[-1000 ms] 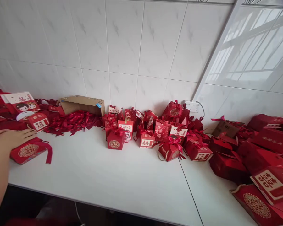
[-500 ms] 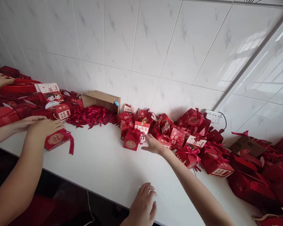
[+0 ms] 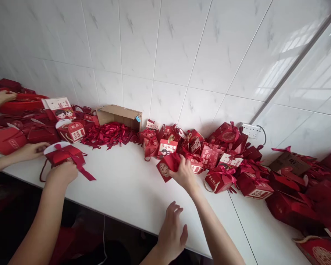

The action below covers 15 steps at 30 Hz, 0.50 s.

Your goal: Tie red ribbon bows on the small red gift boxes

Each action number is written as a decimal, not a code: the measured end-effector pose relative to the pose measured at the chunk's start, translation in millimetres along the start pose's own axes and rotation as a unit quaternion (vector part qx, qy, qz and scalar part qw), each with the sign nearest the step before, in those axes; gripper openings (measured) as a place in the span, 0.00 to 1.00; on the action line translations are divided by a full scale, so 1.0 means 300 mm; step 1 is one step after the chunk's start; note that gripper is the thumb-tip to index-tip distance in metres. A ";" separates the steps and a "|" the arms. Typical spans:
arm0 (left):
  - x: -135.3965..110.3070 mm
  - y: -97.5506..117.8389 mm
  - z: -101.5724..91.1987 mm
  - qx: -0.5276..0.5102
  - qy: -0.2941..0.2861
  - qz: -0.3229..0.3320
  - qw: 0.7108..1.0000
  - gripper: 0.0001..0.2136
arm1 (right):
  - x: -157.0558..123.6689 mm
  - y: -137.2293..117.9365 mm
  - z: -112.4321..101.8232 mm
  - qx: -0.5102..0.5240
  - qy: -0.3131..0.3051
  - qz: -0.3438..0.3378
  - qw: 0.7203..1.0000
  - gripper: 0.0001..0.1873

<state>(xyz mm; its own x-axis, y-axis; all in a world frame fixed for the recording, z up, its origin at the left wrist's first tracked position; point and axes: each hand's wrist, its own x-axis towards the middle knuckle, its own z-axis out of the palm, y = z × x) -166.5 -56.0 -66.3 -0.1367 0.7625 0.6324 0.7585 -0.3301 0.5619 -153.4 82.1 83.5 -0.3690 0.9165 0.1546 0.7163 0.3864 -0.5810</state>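
My right hand (image 3: 184, 172) is closed on a small red gift box (image 3: 163, 170) with a round gold pattern on its side. The box is tilted, and its top is partly hidden by my fingers. Near the front edge of the white table (image 3: 121, 184), my left hand (image 3: 171, 230) holds nothing, its fingers apart and slightly curled. Just behind the held box stands another red box (image 3: 167, 146) with a white printed panel and a gold ribbon loop. To the right, a bow-tied red box (image 3: 219, 180) with a rope handle rests on the table.
At left, a co-worker's hands (image 3: 62, 172) handle a red box with a trailing ribbon (image 3: 84, 171). Dark red ribbons (image 3: 107, 134) spill from an open cardboard box (image 3: 121, 110). More red boxes (image 3: 255, 189) crowd the right side, and a power strip (image 3: 250, 130) is by the wall.
My right hand has gripped the patterned box, tilting it and shifting it right. My left hand remains open near the edge. The co-worker's box has been raised and turned.
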 end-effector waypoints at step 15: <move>0.189 -0.089 -0.223 -0.161 0.088 -0.228 0.956 0.16 | -0.320 0.267 -0.126 0.036 0.014 0.131 0.991 0.23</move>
<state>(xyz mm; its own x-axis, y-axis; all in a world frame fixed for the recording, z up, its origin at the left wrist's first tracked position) -237.1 -41.2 -9.9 -0.5327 0.7724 0.3458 0.3619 -0.1614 0.9181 -38.1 29.1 52.4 -0.1585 0.9873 0.0129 0.7412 0.1276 -0.6590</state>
